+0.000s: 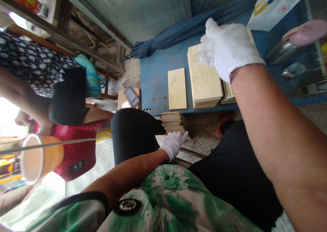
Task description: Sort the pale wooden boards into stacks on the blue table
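Note:
Both my hands wear white gloves. My left hand (pixel 174 143) reaches down between my knees to a low stack of thin wooden boards (pixel 174 121) on the floor, fingers stretched out and touching its near edge. My right hand (pixel 226 48) hovers over a taller stack of pale boards (pixel 204 78) on the blue bench (pixel 153 75), its fingers curled downward; what they hold, if anything, is hidden. A single pale board (pixel 177 88) lies flat on the bench left of that stack. Another stack (pixel 228 93) sits partly hidden under my right wrist.
A folded blue umbrella (pixel 178 31) lies along the bench's far side. A metal bowl (pixel 283 51) and a glass (pixel 296 68) stand at the right. Another person in red (pixel 76 147) sits at the left beside an orange cup (pixel 38 160).

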The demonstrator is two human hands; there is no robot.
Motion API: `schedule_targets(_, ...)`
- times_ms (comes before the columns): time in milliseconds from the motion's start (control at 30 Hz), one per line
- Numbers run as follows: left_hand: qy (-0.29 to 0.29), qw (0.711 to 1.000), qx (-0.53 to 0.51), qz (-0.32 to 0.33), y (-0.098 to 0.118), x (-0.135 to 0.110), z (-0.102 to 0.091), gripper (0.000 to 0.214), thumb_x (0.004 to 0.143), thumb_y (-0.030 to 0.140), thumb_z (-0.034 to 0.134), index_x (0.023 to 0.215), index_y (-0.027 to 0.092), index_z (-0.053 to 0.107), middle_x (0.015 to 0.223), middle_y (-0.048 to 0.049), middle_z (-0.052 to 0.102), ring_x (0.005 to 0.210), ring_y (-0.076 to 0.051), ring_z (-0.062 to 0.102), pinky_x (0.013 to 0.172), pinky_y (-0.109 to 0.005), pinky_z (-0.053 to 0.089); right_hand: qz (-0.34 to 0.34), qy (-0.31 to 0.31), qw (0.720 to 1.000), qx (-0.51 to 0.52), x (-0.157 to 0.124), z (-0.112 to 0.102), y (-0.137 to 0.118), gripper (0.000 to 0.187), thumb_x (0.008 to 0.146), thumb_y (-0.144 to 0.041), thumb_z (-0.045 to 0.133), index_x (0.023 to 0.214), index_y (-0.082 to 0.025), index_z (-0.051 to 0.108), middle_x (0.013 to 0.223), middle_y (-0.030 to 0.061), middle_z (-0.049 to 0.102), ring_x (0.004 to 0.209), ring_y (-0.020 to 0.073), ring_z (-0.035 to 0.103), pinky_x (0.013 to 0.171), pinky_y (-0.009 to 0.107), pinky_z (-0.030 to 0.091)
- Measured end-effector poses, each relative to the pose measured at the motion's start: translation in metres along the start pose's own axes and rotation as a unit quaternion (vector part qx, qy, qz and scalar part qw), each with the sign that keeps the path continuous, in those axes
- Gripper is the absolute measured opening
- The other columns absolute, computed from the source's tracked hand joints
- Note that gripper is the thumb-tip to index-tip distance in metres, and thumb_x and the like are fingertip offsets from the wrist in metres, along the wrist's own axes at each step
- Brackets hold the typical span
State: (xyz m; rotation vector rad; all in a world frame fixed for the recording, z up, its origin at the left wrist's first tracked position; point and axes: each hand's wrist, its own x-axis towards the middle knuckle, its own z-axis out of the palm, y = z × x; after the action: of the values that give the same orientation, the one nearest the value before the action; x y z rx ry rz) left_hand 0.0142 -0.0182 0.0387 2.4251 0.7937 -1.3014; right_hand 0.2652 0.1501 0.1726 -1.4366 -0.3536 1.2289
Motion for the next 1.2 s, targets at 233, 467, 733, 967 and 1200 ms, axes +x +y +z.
schedule_targets(233,-0.005,1.0,-0.018,0.005,0.0,0.0,0.002,0.065,0.092,0.017,0.042,0.155,0.021,0.026,0.103,-0.0168,0.055,0.088,-0.029,0.059,0.07,-0.038,0.044,-0.009,0.032,0.995,-0.093,-0.004,0.003,-0.003,0.042,0.097,-0.034,0.051,0.056,-0.027,0.046,0.054,-0.0012,0.047,0.058,0.019,0.056,0.077,0.041,0.054)
schedule_targets(467,0.026,0.997,-0.068,-0.007,-0.002,0.004,0.012,0.054,0.097,0.024,0.034,0.151,0.024,0.032,0.106,-0.016,0.055,0.088,-0.026,0.056,0.073,-0.039,0.045,-0.025,0.007,0.998,-0.063,-0.002,0.002,0.001,0.045,0.1,-0.028,0.048,0.057,-0.023,0.042,0.045,-0.007,0.033,0.043,0.009,0.037,0.048,0.023,0.038)
schedule_targets(733,0.043,0.992,-0.12,-0.011,-0.004,0.008,0.013,0.04,0.098,0.029,0.037,0.133,0.027,0.055,0.11,-0.0117,0.057,0.096,-0.024,0.056,0.08,-0.036,0.045,-0.045,-0.012,0.998,-0.049,0.004,-0.002,0.005,0.045,0.101,-0.024,0.049,0.057,-0.022,0.037,0.044,-0.0087,0.034,0.041,0.0074,0.035,0.045,0.023,0.033)
schedule_targets(967,0.061,0.987,-0.152,-0.001,-0.006,0.014,0.023,0.036,0.096,0.026,0.042,0.129,0.021,0.056,0.107,-0.0115,0.061,0.098,-0.023,0.059,0.085,-0.035,0.048,-0.052,0.015,0.995,-0.083,0.002,-0.003,0.004,0.036,0.099,-0.03,0.052,0.064,-0.021,0.05,0.05,-0.0051,0.046,0.046,0.0109,0.048,0.053,0.028,0.049)
schedule_targets(1200,0.035,0.99,-0.134,0.013,-0.005,0.014,0.019,0.034,0.091,0.028,0.051,0.123,0.016,0.059,0.111,-0.0155,0.062,0.099,-0.029,0.063,0.084,-0.04,0.051,-0.034,0.022,0.993,-0.11,0.002,-0.007,0.001,0.035,0.097,-0.035,0.055,0.065,-0.021,0.052,0.06,-0.0016,0.056,0.054,0.0123,0.055,0.056,0.028,0.051)
